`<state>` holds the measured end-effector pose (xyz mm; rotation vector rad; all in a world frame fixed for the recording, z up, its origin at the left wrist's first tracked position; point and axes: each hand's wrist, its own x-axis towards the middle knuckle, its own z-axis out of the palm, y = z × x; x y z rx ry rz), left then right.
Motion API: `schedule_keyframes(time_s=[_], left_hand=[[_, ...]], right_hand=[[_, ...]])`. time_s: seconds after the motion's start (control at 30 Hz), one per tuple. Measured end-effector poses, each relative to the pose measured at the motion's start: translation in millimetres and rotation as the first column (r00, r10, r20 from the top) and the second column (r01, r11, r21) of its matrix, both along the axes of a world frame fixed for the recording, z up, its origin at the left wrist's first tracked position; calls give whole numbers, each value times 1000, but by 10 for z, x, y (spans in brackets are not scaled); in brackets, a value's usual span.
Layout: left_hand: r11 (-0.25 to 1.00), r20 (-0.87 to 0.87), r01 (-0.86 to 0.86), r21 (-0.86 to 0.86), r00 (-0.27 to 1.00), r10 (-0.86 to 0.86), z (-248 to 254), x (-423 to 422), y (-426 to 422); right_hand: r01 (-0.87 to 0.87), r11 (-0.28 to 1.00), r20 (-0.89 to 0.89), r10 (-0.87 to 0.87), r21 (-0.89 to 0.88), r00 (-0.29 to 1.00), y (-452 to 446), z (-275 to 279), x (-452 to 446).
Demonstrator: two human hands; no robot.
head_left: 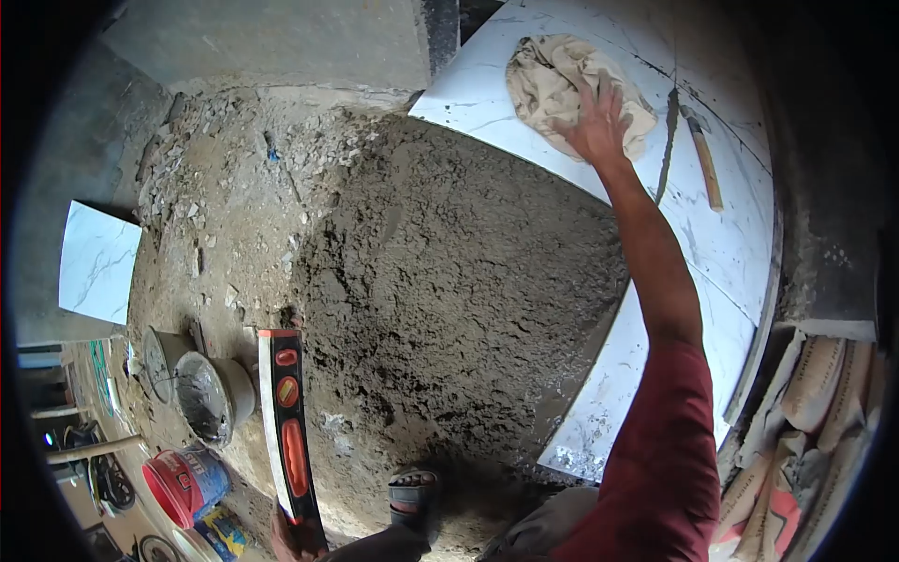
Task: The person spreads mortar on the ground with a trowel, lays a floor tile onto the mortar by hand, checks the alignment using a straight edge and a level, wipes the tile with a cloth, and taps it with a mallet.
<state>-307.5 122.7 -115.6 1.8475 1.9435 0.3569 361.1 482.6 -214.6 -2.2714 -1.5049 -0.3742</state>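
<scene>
My right hand (pixel 597 124) lies with spread fingers on a crumpled beige cloth (pixel 541 82), on top of the white marble-patterned floor tiles (pixel 707 248). To the right of the cloth is a hammer (pixel 704 161) with a wooden handle, beside a dark smear of mortar (pixel 668 150). At the bottom left, my left hand (pixel 284 539) grips the lower end of a long black and red spirit level (pixel 292 440). The level stands at the left edge of the wet mortar bed (pixel 468 272). Part of that hand is cut off by the frame.
Two mortar buckets (pixel 225 398) stand left of the level, near a red and blue paint bucket (pixel 187 482). A loose tile (pixel 98 262) leans at the far left. Rubble (pixel 225 187) covers the ground. Filled sacks (pixel 815 393) lie at right. My sandalled foot (pixel 412 492) is beside the mortar.
</scene>
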Motion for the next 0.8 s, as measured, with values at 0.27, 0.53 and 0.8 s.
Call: schedule_keyframes(time_s=[0.27, 0.53, 0.8], left_hand=[[1000, 87, -20, 12, 996, 19, 30, -6, 156], [992, 231, 122, -35, 967, -111, 500, 1062, 641], [976, 340, 206, -73, 925, -170, 430, 1262, 890]], right_hand=[[101, 993, -280, -116, -69, 953, 459, -472, 625], [174, 621, -618, 629, 764, 472, -1633, 1511, 1250], [392, 550, -653, 432, 738, 622, -4748, 2500, 1876]])
